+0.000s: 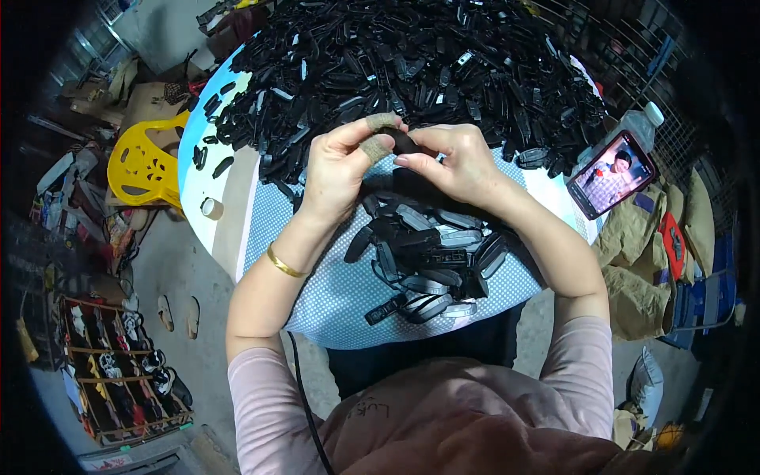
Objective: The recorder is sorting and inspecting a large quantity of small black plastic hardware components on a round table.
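Observation:
Between my two hands is a small dark, elongated plastic part (pixel 404 142), its far end partly hidden by fingers. My left hand (pixel 336 174), with tan tape round the thumb and forefinger, pinches it from the left. From the right, my right hand (pixel 465 165) grips it with thumb and fingertips. Just below my hands lies a small heap of black and grey oblong plastic parts (pixel 435 257), on a blue-white dotted cover (pixel 328 305). Beyond my hands, a large pile of similar black parts (pixel 388 63) spreads over the far side of the round table (pixel 207 178).
A phone (pixel 611 174) with a lit screen leans against a clear plastic bottle (pixel 640 127) at the table's right edge. A small white cup (pixel 211 208) stands at the left. Beyond are a yellow plastic chair (pixel 146 162), a shoe rack (pixel 123 372) and brown sacks (pixel 637 261).

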Demonstrator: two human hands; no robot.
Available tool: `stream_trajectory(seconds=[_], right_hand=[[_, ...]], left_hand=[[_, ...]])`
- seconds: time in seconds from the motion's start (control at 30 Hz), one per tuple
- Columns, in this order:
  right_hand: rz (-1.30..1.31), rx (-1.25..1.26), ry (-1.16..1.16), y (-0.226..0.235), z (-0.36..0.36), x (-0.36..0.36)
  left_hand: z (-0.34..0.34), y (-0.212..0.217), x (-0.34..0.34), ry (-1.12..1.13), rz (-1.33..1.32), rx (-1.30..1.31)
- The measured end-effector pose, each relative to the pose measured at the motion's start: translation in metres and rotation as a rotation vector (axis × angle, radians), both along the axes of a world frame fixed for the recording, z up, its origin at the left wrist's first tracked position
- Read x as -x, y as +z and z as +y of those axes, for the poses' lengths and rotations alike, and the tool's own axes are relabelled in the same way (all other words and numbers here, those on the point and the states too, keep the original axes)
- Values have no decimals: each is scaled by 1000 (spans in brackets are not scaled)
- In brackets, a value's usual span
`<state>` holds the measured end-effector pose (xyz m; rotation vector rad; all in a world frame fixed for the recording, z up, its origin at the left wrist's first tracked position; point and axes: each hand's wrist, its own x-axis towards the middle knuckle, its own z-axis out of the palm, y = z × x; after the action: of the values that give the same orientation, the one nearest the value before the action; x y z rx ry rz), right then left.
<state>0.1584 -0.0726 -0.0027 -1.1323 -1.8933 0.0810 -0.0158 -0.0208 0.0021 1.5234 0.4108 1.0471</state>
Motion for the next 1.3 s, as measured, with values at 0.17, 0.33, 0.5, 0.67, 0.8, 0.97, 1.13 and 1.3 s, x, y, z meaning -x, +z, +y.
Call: stream_trajectory(seconds=[0.17, 0.33, 0.5, 0.67, 0.8, 0.97, 1.13, 1.3], right_hand=[[192, 703, 270, 21, 12, -40], [-245, 824, -190, -6, 29, -60], [-253, 682, -231, -13, 35, -42], [365, 579, -83, -1, 31, -40], [456, 495, 175, -2, 24, -8], [558, 436, -27, 8, 44, -29], [-19, 157, -36, -8, 58, -49], [-569, 101, -72, -12, 57, -19]], left_hand=[[-8, 4, -2, 67, 246, -252], [-26, 13, -5, -71, 455, -516], [-28, 6, -7, -284, 486, -607], [-3, -10, -9, 1, 253, 108], [8, -17, -7, -74, 101, 339], [26, -9, 6, -57, 54, 427], [37, -9, 14, -42, -137, 494], [36, -2, 17, 2, -123, 489]])
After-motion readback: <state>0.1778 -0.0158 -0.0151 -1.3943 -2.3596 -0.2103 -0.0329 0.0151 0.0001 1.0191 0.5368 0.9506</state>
